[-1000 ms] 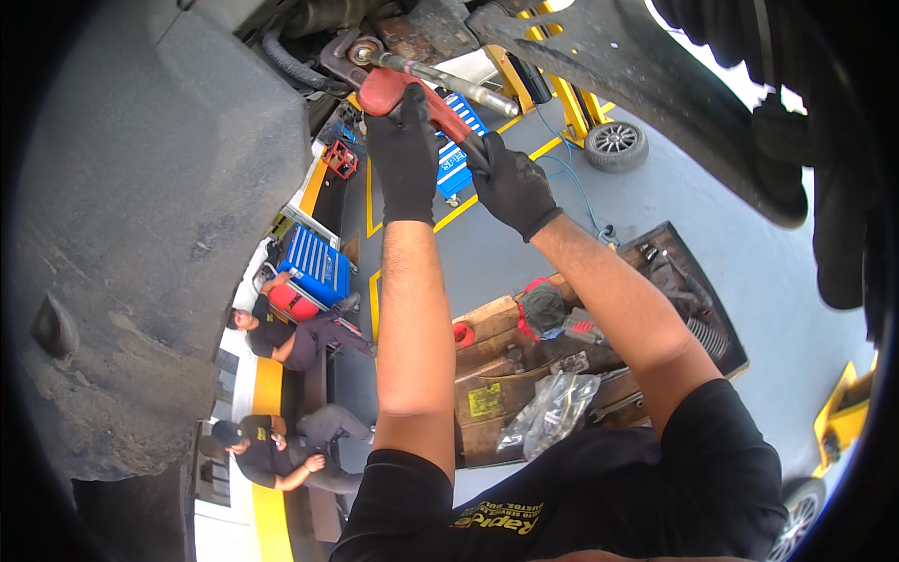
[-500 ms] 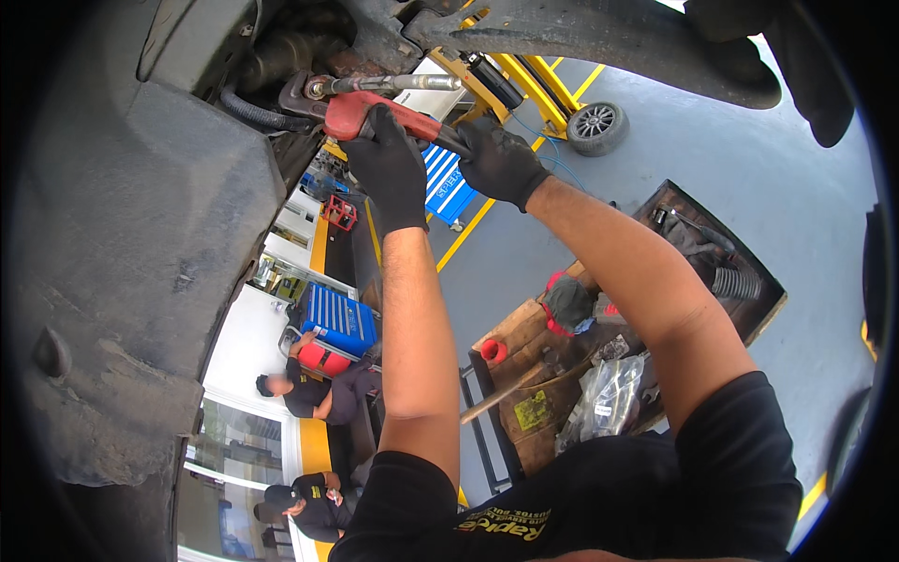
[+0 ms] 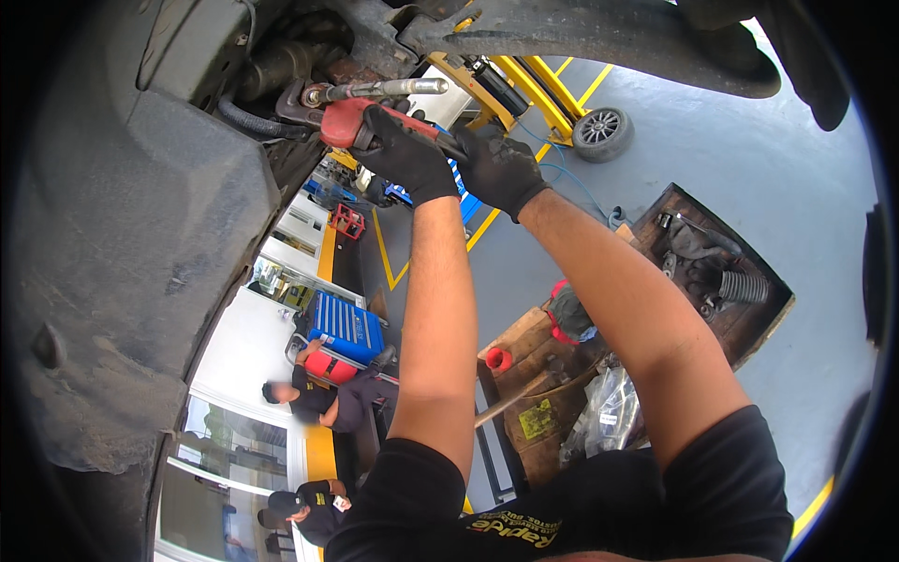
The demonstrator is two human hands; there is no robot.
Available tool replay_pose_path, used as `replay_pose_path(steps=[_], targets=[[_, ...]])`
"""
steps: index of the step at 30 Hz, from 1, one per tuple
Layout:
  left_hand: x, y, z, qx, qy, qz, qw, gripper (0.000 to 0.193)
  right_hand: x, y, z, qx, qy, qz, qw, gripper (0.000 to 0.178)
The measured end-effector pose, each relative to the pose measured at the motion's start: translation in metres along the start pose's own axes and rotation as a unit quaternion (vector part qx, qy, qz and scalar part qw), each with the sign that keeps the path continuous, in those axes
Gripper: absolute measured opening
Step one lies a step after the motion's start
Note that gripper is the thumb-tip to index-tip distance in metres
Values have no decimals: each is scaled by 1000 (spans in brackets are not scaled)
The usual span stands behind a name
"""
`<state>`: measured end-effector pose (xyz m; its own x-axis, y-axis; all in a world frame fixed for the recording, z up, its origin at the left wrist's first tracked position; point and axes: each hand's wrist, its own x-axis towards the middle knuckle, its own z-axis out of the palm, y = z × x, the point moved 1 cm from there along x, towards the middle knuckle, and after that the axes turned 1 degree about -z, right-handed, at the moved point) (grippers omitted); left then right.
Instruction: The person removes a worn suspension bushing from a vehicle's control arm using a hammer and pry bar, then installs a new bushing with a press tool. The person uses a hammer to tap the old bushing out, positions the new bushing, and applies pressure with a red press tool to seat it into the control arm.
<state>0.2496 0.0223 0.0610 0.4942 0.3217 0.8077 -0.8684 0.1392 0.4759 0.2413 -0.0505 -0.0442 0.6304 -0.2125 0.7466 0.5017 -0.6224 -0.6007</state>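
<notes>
A red pipe wrench (image 3: 341, 123) sits under the car with its jaws at the inner end of a bare metal steering rod (image 3: 393, 88). The rod points right, its threaded free end just above the wrench handle. My gloved left hand (image 3: 408, 155) is closed around the wrench close to its red head. Farther along, my gloved right hand (image 3: 501, 167) grips the dark handle end. A ribbed black hose (image 3: 253, 120) runs left of the jaws. Exactly how the jaws meet the rod is hard to make out.
Grey underbody panel (image 3: 140, 253) fills the left side; a dark suspension arm (image 3: 609, 42) spans the top. Below right stands a wooden tray (image 3: 773, 314) with parts and tools. A loose wheel (image 3: 602, 134) lies beside a yellow lift (image 3: 538, 89). Two people sit near a blue tool cabinet (image 3: 345, 323).
The view has shifted slightly. The wrench head sits a little lower against the underbody, and my left wrist and forearm have swung right. Both hands keep their hold.
</notes>
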Motion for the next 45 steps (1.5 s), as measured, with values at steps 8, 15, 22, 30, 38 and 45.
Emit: replay_pose_path(steps=[8, 15, 22, 30, 38, 45], targets=[[0, 10, -10, 27, -80, -55, 995, 43, -19, -15, 3, -5, 69, 67, 995, 31], [7, 17, -30, 0, -197, -40, 980, 51, -21, -2, 11, -41, 199, -75, 976, 38], [41, 12, -36, -114, -316, -221, 915, 37, -23, -7, 8, -25, 110, -7, 994, 32], [40, 1, -17, -167, -270, -203, 926, 9, -24, -26, 0, -109, 107, 71, 986, 33], [27, 1, 0, -190, -271, -133, 934, 20, -21, -17, -6, -151, 160, 34, 975, 32], [13, 16, 9, -181, -200, -134, 954, 19, -12, -8, -19, -153, 136, 40, 978, 26]])
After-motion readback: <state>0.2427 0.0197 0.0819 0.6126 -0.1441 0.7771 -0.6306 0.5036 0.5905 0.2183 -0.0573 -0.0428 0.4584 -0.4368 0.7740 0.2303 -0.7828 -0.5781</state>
